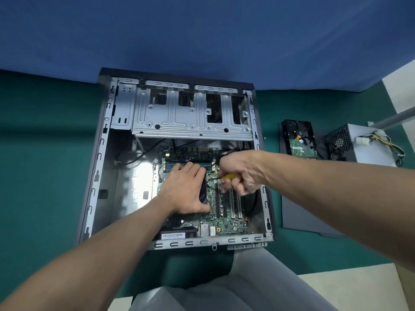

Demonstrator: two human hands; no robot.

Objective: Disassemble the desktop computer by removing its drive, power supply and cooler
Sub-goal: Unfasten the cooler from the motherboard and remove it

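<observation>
- Case (105, 153): open, lying flat on green mat (45, 153); motherboard (226, 216) inside.
- Cooler (203, 194): on motherboard, mostly under left hand.
- Left hand (184, 189): fingers nearly straight, pressing on cooler.
- Right hand (242, 176): fist gripping yellow screwdriver (228, 176), tip just beside cooler.
- Drive (299, 144): outside case, on grey panel (303, 209).
- Power supply (370, 153): just right of drive.

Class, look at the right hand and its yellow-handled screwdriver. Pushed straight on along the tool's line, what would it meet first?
The screwdriver tip would likely meet the edge of the black cooler, beside the left hand resting on it; depth is unclear.
</observation>
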